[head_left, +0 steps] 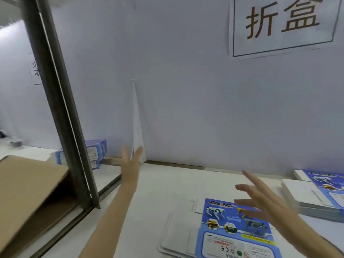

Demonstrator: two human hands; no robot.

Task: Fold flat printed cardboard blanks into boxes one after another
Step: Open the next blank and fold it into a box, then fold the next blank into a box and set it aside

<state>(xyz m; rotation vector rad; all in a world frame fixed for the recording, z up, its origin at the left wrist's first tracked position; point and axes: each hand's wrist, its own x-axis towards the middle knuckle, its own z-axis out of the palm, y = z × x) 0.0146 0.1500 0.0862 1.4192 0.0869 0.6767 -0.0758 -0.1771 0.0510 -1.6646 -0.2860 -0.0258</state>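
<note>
The left hand [130, 162] reaches forward with straight, slightly parted fingers and holds nothing; its tips are near the foot of the white back panel [186, 108]. The right hand [260, 199] is spread wide and empty, blurred, over the far right corner of a flat blank [230, 233]. Whether it touches the card cannot be told.

The blank lies printed side up on the pale worktop [167, 183], near the front edge. Its blue panel reads upside down from here: "DOG" in dark letters over pictures of robot dogs, a red "WARNING" box, a CE mark and a yellow strip too small to read. White unprinted flaps spread to its left.

To the right, well apart from the blank, a stack of blanks [316, 196] shows the same blue "DOG" print on top. At the far left, two folded boxes [95, 152] in blue stand one on the other, partly behind a slanting metal post [61, 108]. A brown carton [28, 192] sits nearer, left of the post. High on the panel hangs a sign [283, 23] reading "折盒".
</note>
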